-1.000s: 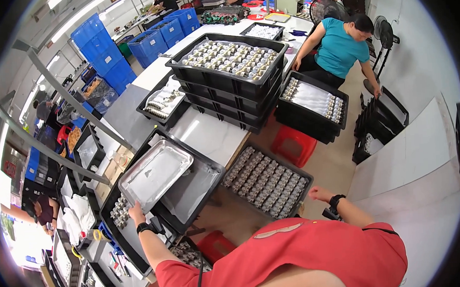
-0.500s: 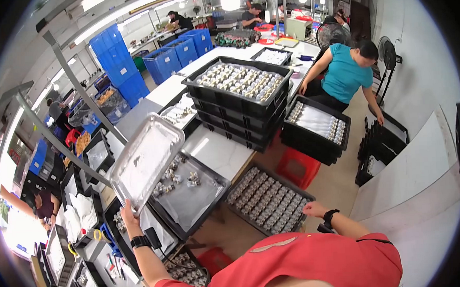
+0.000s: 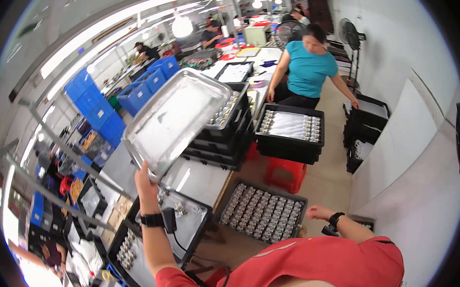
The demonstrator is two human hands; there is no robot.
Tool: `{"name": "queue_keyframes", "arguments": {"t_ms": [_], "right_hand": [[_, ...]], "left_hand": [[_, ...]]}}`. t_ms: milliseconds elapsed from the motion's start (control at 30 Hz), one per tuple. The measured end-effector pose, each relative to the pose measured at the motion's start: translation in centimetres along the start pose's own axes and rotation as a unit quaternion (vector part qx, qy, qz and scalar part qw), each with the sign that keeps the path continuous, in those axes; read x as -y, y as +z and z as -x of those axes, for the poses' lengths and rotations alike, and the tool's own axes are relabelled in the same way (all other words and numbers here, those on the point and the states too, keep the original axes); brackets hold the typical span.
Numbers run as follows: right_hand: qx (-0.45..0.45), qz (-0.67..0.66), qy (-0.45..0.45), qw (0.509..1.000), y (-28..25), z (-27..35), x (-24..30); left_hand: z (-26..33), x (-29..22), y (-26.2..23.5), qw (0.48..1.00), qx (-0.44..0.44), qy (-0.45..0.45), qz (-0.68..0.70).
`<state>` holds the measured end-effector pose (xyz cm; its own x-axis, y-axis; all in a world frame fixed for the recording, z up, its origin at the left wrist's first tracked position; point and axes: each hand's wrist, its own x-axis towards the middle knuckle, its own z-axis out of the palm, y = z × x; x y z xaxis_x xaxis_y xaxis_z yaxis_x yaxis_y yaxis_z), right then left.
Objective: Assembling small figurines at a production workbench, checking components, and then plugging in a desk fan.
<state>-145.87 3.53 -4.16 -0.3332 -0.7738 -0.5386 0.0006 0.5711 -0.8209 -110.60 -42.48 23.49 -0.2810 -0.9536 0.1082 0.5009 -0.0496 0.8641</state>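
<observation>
A shallow silver metal tray (image 3: 183, 117) is raised and tilted above the table, gripped at its near edge by my left hand (image 3: 146, 184). Its inside holds only pale smears. Below it, a black tray with a clear liner (image 3: 193, 228) carries a few loose small metal parts (image 3: 180, 208), partly hidden by the metal tray and my arm. My right hand (image 3: 320, 212) hangs with curled fingers and nothing visible in them. It is beside a low black tray (image 3: 305, 207) filled with rows of small metal parts (image 3: 264, 211).
Stacked black crates (image 3: 218, 157) stand on the white table (image 3: 193, 180), behind the metal tray. A person in a teal top (image 3: 310, 70) reaches toward crates (image 3: 368, 106) by the wall. More crates (image 3: 290, 147) and a red stool (image 3: 286, 176) stand between us. A cable (image 3: 179, 242) hangs from my left wrist.
My left hand has lifted the metal tray up and to the right, so it now covers part of the crate stack. The view has turned, and my right hand remains beside the low tray.
</observation>
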Motion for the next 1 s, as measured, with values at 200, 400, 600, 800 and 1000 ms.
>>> {"name": "queue_keyframes", "arguments": {"t_ms": [200,400,600,800,1000], "right_hand": [[0.018,-0.4,-0.09,0.912,-4.8,7.2,10.5],[0.033,-0.512,-0.223,0.829,-10.0,9.5,12.6],[0.144,-0.516,-0.219,0.815,-18.3,8.6,6.6],[0.035,-0.435,-0.208,0.875,-28.7,10.3,1.7],[-0.022,-0.565,-0.227,0.793,-34.3,12.6,-0.7]], "left_hand": [[7.4,4.6,10.1,0.985,0.121,-0.107,-0.058],[14.4,9.4,16.8,0.952,0.217,-0.203,-0.067],[18.2,13.5,22.2,0.941,0.214,-0.233,-0.122],[19.3,19.2,34.4,0.915,0.291,-0.179,-0.215],[22.0,19.0,47.6,0.862,0.339,0.191,-0.325]]}}
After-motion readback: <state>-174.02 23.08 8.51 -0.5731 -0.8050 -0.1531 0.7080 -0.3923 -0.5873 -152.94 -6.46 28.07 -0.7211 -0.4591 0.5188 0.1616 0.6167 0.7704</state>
